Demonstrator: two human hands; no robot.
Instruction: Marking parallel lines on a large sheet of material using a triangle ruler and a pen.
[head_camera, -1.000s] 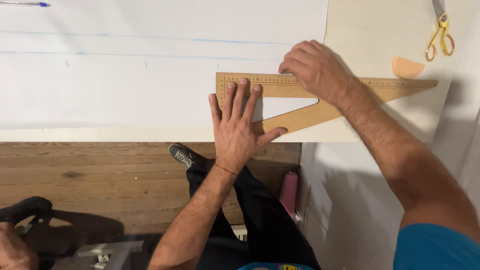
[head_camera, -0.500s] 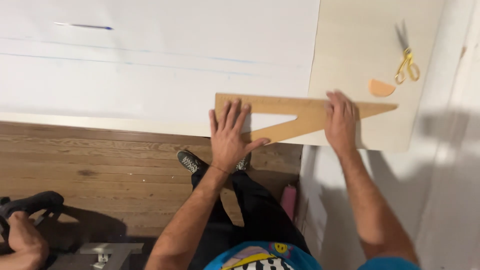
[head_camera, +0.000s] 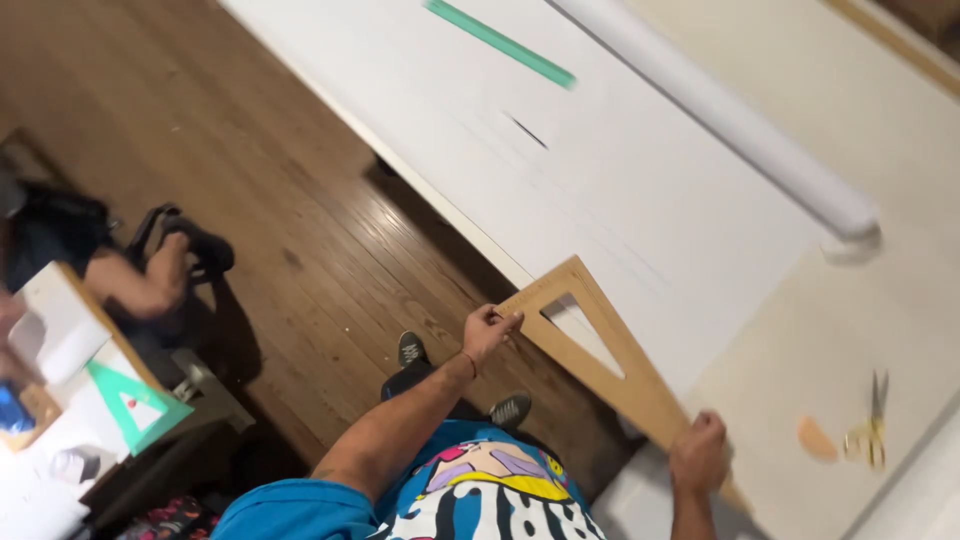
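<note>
Wooden triangle held both ends; right hand covers tip (blurred).

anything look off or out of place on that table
Nothing is spilled or damaged. The wooden triangle is off the sheet, tilted, gripped by the left hand and right hand. The paper roll, scissors and green ruler lie loose but tidy.

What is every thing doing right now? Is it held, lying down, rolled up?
Wooden triangle ruler: held at both ends, partly over the table edge.
Left hand: gripping the ruler's short end.
Right hand: gripping its long end.
White paper sheet: spread flat.
Paper roll: rolled up.
Scissors: lying on the table.
Green ruler: lying flat.
</note>
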